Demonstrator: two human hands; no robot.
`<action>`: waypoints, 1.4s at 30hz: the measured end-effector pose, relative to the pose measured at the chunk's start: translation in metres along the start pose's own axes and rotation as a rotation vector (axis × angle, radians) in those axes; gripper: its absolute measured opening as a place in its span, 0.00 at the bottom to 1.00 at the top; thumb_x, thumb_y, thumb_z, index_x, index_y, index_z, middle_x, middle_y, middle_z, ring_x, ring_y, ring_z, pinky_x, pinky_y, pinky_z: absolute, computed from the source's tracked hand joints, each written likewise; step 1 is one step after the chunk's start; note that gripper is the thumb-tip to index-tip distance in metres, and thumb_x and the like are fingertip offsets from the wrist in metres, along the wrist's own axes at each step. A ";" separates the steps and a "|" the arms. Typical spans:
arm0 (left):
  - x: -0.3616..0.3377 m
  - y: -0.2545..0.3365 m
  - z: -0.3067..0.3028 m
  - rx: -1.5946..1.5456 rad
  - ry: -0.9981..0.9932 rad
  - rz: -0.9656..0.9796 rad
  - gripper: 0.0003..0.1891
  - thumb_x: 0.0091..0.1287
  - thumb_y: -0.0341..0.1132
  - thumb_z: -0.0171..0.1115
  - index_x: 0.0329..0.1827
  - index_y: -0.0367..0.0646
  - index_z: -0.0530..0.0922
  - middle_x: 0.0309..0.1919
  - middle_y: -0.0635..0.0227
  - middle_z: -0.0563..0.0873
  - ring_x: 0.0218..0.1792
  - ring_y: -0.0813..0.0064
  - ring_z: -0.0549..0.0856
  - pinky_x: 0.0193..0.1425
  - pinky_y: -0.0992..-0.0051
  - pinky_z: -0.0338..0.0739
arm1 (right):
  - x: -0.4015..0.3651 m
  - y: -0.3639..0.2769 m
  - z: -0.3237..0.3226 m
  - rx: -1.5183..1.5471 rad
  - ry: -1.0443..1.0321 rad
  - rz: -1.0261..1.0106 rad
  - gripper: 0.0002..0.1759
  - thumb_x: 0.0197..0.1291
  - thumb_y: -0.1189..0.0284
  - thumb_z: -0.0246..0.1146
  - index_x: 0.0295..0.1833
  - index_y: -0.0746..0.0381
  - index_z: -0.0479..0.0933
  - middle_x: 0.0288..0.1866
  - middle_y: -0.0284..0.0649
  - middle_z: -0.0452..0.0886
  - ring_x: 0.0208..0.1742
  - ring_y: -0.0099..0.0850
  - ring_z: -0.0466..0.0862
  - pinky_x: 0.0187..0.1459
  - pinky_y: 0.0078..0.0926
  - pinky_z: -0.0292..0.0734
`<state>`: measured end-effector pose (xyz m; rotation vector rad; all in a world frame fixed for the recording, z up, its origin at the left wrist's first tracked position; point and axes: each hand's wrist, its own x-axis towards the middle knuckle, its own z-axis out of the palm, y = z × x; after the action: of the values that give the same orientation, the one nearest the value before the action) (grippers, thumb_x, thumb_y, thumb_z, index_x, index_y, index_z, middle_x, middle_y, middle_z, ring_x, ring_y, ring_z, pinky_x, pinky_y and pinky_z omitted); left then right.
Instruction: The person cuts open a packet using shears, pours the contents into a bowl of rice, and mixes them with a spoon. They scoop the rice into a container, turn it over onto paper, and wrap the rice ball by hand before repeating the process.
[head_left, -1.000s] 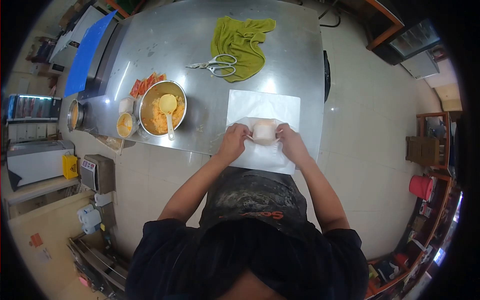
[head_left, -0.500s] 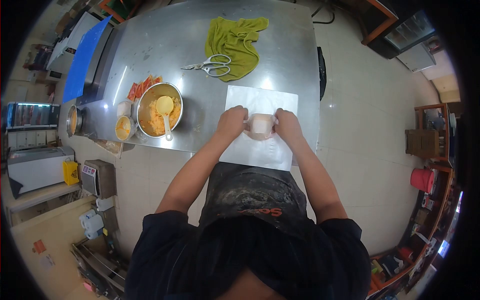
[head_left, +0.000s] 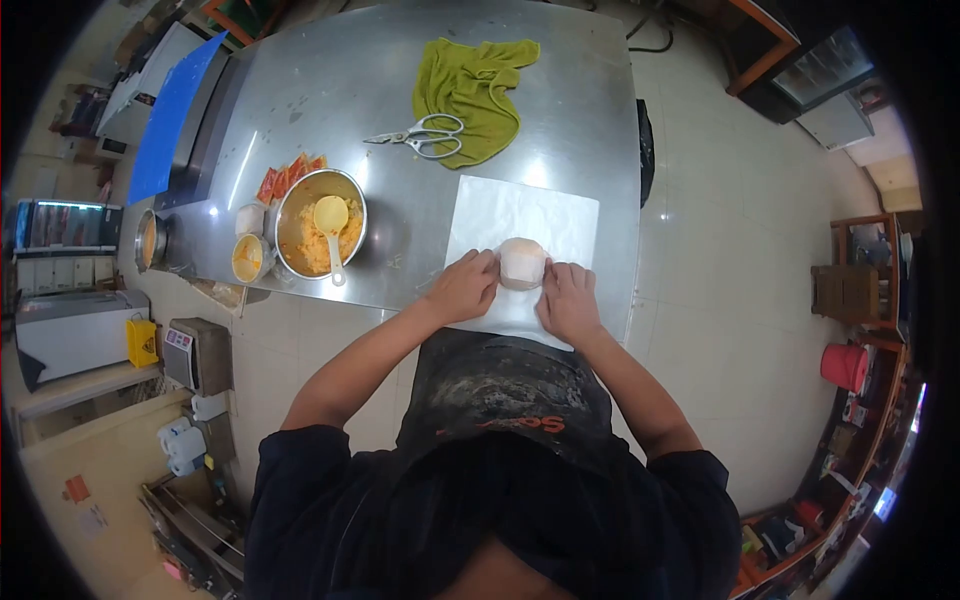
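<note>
A pale, rounded bundle (head_left: 522, 264) with a thin white wrapping sits on a white sheet (head_left: 568, 215) at the table's near edge. My left hand (head_left: 467, 286) is at its left side, fingers closed on the wrapping's edge. On the other side, my right hand (head_left: 569, 304) is closed with its fingertips against the wrapping near the lower right. The bundle's contents and underside are hidden. Left of the sheet stands a metal bowl (head_left: 364, 232) of orange-yellow shredded food (head_left: 312, 254), with a pale yellow ladle (head_left: 331, 215) resting in it.
Silver scissors (head_left: 436, 136) lie partly on a green cloth (head_left: 462, 85) farther back. Beside the bowl are a small cup (head_left: 247, 258), a whitish lump (head_left: 250, 220) and red packets (head_left: 290, 177). A blue board (head_left: 175, 120) stands at the table's left end.
Both hands have moved nearer to me, from the bundle's upper sides to its lower sides. The white wrapping now covers more of the bundle's front.
</note>
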<state>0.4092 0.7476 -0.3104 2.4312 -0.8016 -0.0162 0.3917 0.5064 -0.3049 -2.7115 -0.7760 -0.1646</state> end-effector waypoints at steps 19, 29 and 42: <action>0.068 0.011 -0.009 -0.447 -0.141 -0.141 0.10 0.58 0.32 0.65 0.41 0.41 0.75 0.35 0.52 0.85 0.38 0.52 0.84 0.43 0.61 0.75 | 0.005 -0.011 -0.017 0.705 0.059 0.228 0.48 0.42 0.70 0.76 0.70 0.65 0.61 0.64 0.52 0.71 0.65 0.43 0.72 0.65 0.43 0.65; -0.013 0.045 -0.134 -0.375 0.268 0.124 0.12 0.49 0.25 0.70 0.34 0.43 0.76 0.31 0.65 0.79 0.34 0.57 0.81 0.37 0.64 0.76 | 0.066 -0.082 -0.078 1.699 -0.299 0.529 0.54 0.23 0.67 0.87 0.62 0.65 0.69 0.45 0.39 0.81 0.45 0.26 0.82 0.46 0.23 0.79; -0.205 -0.023 -0.265 -1.591 0.477 -0.405 0.38 0.59 0.31 0.72 0.72 0.39 0.65 0.63 0.63 0.77 0.65 0.71 0.76 0.68 0.67 0.71 | 0.219 -0.324 -0.066 0.786 -0.052 -0.370 0.50 0.33 0.68 0.82 0.67 0.61 0.67 0.54 0.49 0.74 0.55 0.46 0.74 0.55 0.42 0.73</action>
<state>0.3015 1.0125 -0.1343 0.9361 0.0633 -0.1548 0.4033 0.8535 -0.1139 -1.8301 -1.0743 0.1134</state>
